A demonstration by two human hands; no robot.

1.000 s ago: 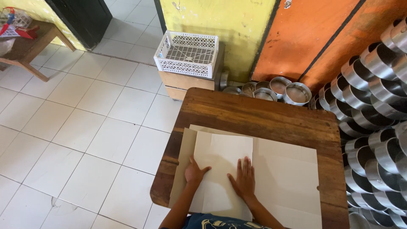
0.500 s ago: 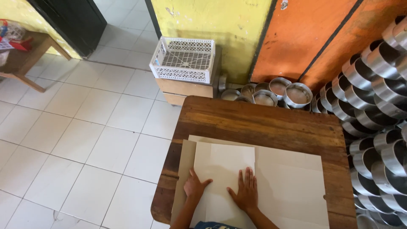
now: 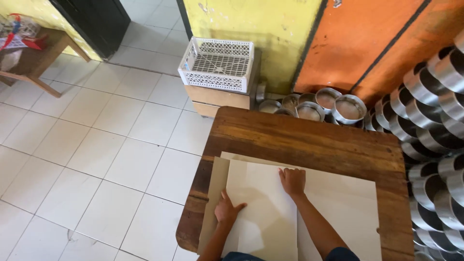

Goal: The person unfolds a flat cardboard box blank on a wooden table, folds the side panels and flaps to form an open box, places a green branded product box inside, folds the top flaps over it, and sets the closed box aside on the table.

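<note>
I see both palms flat on the cream sheet (image 3: 263, 203), pinning it to the stack: left hand (image 3: 227, 211) fingers splayed; right hand (image 3: 292, 180) seemingly curled at its far edge, gripping nothing.

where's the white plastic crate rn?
Head view, top centre: the white plastic crate sits on a low wooden box against the yellow wall, beyond the table's far-left corner.

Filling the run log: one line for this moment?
left hand: flat on top sheet | right hand: pressing sheet's far edge | paper stack on wooden table
</note>
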